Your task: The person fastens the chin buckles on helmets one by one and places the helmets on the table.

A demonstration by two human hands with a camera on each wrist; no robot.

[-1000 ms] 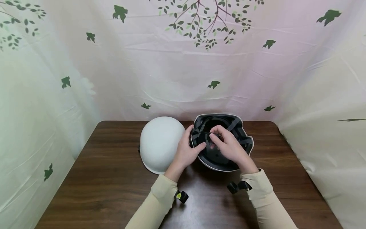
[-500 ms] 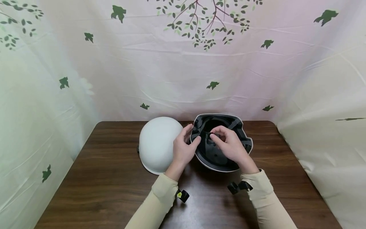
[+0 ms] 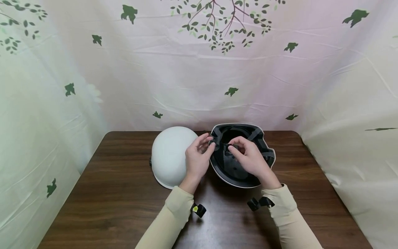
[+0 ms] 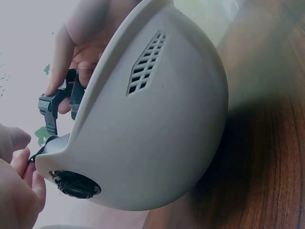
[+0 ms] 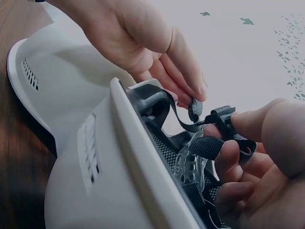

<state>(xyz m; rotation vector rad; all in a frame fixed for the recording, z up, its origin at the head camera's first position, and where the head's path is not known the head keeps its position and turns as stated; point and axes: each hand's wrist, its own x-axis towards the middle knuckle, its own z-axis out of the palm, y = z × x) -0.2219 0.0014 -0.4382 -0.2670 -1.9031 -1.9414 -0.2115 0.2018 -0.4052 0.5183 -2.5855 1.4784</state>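
Note:
A white helmet (image 3: 230,178) lies upturned on the table, its black inner padding and straps facing up. Over its opening, my right hand (image 3: 248,157) pinches a black plastic buckle (image 5: 223,118) on the chin strap between thumb and fingers. At the left rim, my left hand (image 3: 198,157) pinches the end of a black webbing strap (image 5: 194,110), which runs toward the buckle. A black round knob (image 4: 76,184) shows on the helmet's shell in the left wrist view. Beside it on the left, a second white helmet (image 3: 172,155) sits dome up.
Both helmets stand near the back edge of the dark wooden table (image 3: 109,193). A pale curtain (image 3: 186,76) printed with leaves and birds hangs behind and along the sides.
My left hand has drawn back to the left, from inside the helmet opening to just outside its rim, pulling the strap end along. The right hand has stayed nearly still at the buckle.

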